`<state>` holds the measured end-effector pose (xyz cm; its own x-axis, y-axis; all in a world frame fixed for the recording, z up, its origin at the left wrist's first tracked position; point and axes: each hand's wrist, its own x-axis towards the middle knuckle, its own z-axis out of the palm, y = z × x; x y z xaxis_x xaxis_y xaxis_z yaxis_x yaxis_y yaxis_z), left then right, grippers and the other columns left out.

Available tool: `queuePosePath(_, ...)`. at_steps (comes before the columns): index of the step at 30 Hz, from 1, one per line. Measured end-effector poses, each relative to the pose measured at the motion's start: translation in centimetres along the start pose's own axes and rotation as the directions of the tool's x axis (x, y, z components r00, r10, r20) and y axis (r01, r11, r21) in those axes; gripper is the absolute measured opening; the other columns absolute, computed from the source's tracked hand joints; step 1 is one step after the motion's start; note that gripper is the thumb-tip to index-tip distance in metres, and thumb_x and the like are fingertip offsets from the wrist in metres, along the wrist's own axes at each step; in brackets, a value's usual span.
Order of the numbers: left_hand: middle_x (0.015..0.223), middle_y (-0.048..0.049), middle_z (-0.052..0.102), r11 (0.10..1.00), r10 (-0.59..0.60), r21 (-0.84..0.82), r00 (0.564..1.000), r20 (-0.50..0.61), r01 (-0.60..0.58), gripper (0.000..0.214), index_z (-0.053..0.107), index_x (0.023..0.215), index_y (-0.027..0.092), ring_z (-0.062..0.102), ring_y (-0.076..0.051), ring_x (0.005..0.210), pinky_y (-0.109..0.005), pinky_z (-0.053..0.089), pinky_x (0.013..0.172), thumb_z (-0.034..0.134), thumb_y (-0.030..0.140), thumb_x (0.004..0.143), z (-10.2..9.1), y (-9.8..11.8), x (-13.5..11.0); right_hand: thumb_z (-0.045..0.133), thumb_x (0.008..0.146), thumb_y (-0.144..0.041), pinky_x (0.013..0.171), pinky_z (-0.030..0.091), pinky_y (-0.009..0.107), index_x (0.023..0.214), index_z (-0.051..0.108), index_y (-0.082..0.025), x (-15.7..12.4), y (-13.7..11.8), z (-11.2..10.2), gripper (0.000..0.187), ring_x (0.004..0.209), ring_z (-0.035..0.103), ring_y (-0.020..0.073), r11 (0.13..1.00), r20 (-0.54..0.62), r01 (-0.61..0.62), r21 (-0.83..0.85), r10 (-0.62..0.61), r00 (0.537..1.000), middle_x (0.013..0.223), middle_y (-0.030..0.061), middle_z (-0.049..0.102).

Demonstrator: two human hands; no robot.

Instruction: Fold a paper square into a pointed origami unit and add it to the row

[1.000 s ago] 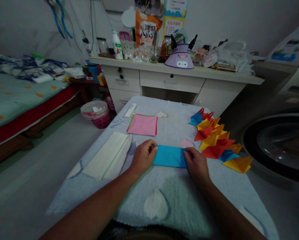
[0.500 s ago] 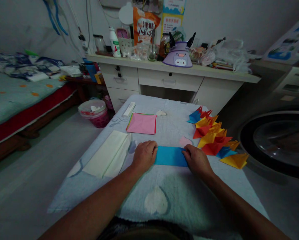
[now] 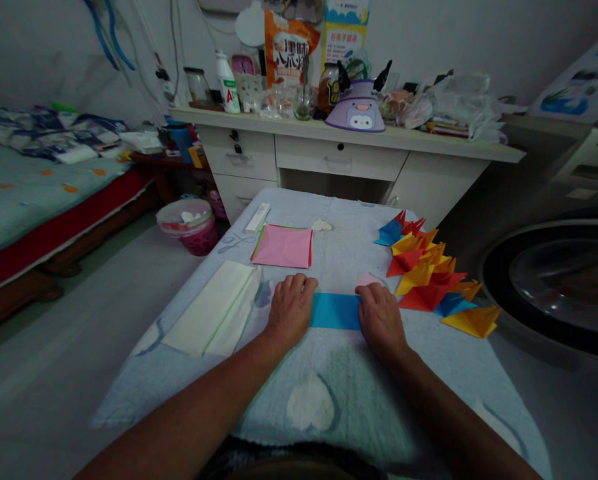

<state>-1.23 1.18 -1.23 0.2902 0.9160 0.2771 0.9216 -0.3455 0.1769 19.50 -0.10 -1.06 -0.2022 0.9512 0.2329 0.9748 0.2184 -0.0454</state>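
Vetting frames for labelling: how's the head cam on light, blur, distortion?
Head view: dim, underexposed, soft shadows only; blue paper between left hand and right hand is legible, no obvious motion blur; desk edge bows, wide-angle distortion; faint sheen on washer door.

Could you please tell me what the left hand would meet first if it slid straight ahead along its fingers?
Probably the stack of pink paper, lying just beyond the left hand, which rests on the blue paper; only bare cloth shows between them, though depth is unclear.
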Motion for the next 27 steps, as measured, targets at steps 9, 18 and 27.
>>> queuePosePath(9, 0.091, -0.0069, 0.058, 0.977, 0.138, -0.181, 0.981, 0.138, -0.113, 0.014, 0.062, 0.082, 0.021, 0.049, -0.024, 0.091, -0.038, 0.039, 0.078, 0.051, 0.012, 0.085, -0.2, -0.6, 0.5, 0.049, 0.089, -0.017, 0.078, 0.034, 0.033, 0.100, 0.064, -0.017, 0.4, -0.2, -0.6, 0.019, 0.091, 0.052, 0.0224, 0.994, 0.132, 0.067, 0.085, -0.077, 0.988, 0.098, 0.0091, 0.061)
queuePosePath(18, 0.098, -0.0065, 0.054, 0.978, 0.130, -0.180, 0.983, 0.130, -0.106, 0.032, 0.056, 0.089, 0.020, 0.047, -0.027, 0.096, -0.038, 0.039, 0.080, 0.067, 0.048, 0.080, -0.8, -0.2, -0.3, 0.038, 0.090, -0.065, 0.076, 0.036, 0.041, 0.106, 0.057, -0.014, -0.3, -2.8, -1.0, 0.056, 0.096, 0.049, 0.0315, 0.997, 0.135, -0.028, -0.074, 0.038, 0.990, 0.104, 0.0156, 0.057)
queuePosePath(27, 0.105, -0.0046, 0.052, 0.947, 0.183, -0.298, 0.961, 0.207, -0.117, 0.037, 0.054, 0.096, 0.022, 0.046, -0.025, 0.100, -0.036, 0.038, 0.085, 0.073, 0.046, 0.075, -0.6, -1.6, -0.4, 0.048, 0.084, -0.069, 0.077, 0.036, 0.041, 0.110, 0.055, -0.015, -1.2, -2.3, -0.7, 0.061, 0.096, 0.050, 0.0309, 0.998, 0.117, -0.021, -0.067, 0.029, 0.993, 0.106, 0.0151, 0.057)
